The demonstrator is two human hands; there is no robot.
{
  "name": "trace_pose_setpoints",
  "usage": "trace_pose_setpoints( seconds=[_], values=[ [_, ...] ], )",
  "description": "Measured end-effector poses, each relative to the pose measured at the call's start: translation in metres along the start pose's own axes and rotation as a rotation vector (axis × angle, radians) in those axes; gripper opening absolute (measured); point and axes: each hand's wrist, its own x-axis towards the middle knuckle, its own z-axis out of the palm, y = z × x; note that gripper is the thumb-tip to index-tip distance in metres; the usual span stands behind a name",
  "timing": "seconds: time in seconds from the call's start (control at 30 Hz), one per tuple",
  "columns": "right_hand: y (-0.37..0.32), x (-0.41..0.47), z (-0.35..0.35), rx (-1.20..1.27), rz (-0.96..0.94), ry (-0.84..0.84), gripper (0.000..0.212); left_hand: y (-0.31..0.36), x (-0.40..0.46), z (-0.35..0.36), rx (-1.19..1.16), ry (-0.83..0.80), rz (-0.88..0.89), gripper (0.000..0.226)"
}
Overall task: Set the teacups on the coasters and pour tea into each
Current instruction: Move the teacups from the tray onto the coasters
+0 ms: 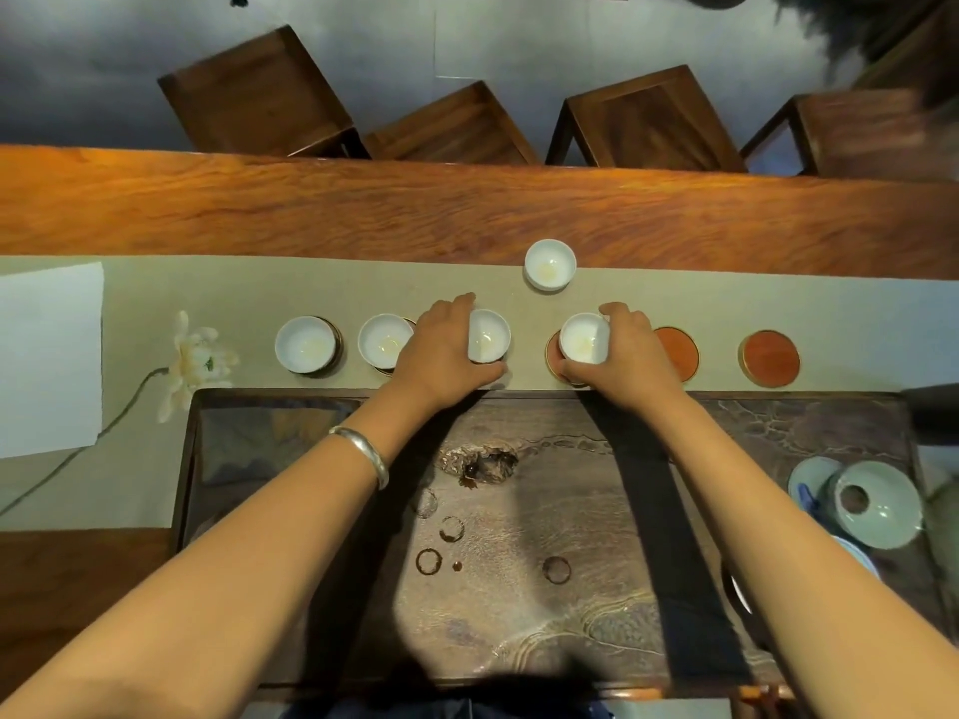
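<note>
Several small white teacups stand on a beige runner. Two cups at the left sit on dark-rimmed coasters. My left hand grips a third cup; whatever lies under it is hidden. My right hand holds a fourth cup on or just over an orange coaster. Two bare orange coasters lie to the right. A fifth cup stands alone farther back on the runner. All cups look empty apart from faint stains.
A dark wooden tea tray with wet rings lies under my forearms. A pale green gaiwan and lid sit at its right end. A white paper and an artificial flower lie at the left. Wooden stools stand beyond the table.
</note>
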Motion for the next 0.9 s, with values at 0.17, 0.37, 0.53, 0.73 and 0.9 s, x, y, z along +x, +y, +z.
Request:
trace_pose_setpoints(
  seconds=[0.17,0.37,0.53,0.73,0.9],
  values=[
    [0.000,0.003,-0.005,-0.015,-0.025,0.046,0.082,0.000,-0.026,-0.001,0.009,0.160,0.076,0.061],
    [-0.011,0.028,-0.006,-0.020,-0.096,0.083,0.079,-0.011,-0.068,0.017,0.048,0.269,0.157,0.022],
    [-0.025,0.065,-0.003,-0.042,-0.136,0.091,0.073,-0.026,-0.087,0.038,0.043,0.266,0.102,0.016],
    [-0.032,0.094,0.006,-0.104,-0.139,0.060,0.077,-0.028,-0.080,0.045,0.012,0.305,0.053,0.018],
    [-0.031,0.105,0.013,-0.138,-0.157,0.058,0.075,-0.029,-0.080,0.045,-0.001,0.302,0.050,0.021]
  ],
)
